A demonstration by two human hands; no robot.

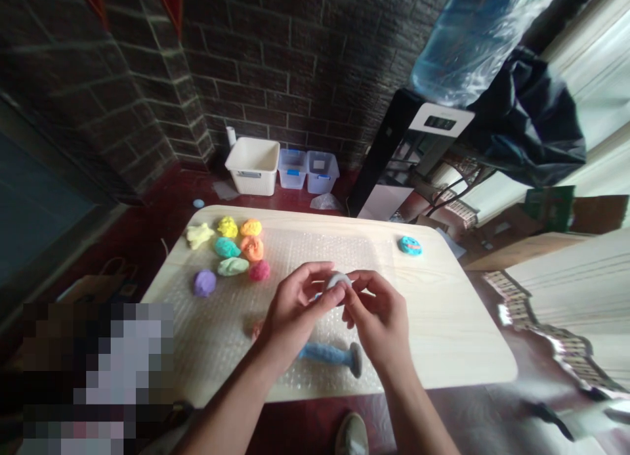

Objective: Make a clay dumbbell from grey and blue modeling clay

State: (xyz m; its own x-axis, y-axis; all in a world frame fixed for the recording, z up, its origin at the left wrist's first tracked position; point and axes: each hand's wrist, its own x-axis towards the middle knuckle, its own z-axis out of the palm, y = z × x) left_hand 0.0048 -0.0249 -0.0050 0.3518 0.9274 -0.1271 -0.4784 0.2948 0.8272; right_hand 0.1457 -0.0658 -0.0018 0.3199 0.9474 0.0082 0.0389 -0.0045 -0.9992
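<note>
Head view: grey clay (pixel 337 280) sat between left hand (pixel 295 308) and right hand (pixel 378 317) fingers. Both pinched it, nearly closed.

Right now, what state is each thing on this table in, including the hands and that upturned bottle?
Left hand: curled, fingertips on the grey clay.
Right hand: curled, fingertips on the grey clay.
Grey clay piece: held between both hands.
Blue clay rod: lying on the bubble wrap.
Turquoise clay disc: flattened, on the bare tabletop.
Purple clay ball: rounded, resting apart.
Water bottle: upside down on its dispenser.
</note>
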